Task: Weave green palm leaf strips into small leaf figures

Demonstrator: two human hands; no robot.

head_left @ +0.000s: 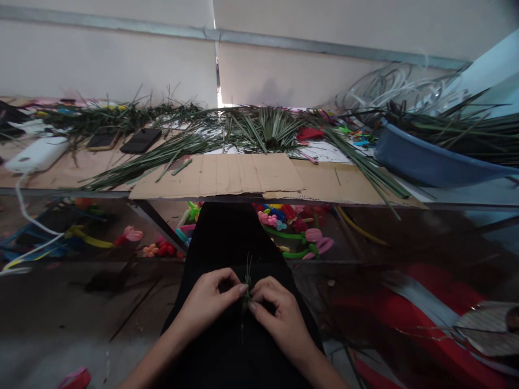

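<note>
Over my dark-clothed lap, a small piece of green leaf strips (248,294) is pinched between both hands, with thin ends sticking up above the fingers. My left hand (217,294) grips it from the left with thumb and forefinger. From the right, my right hand (273,305) closes its thumb and fingers on the same piece. The fingertips hide much of its shape. On the table in front of me lie long green leaf strips (162,156) and a fanned bundle of them (270,129).
Cardboard (219,175) covers the table's front edge. Two phones (140,140) and a white power strip (38,154) lie at left. A blue basin (430,156) full of leaf strips stands at right. Twisted balloons (320,243) lie below the table.
</note>
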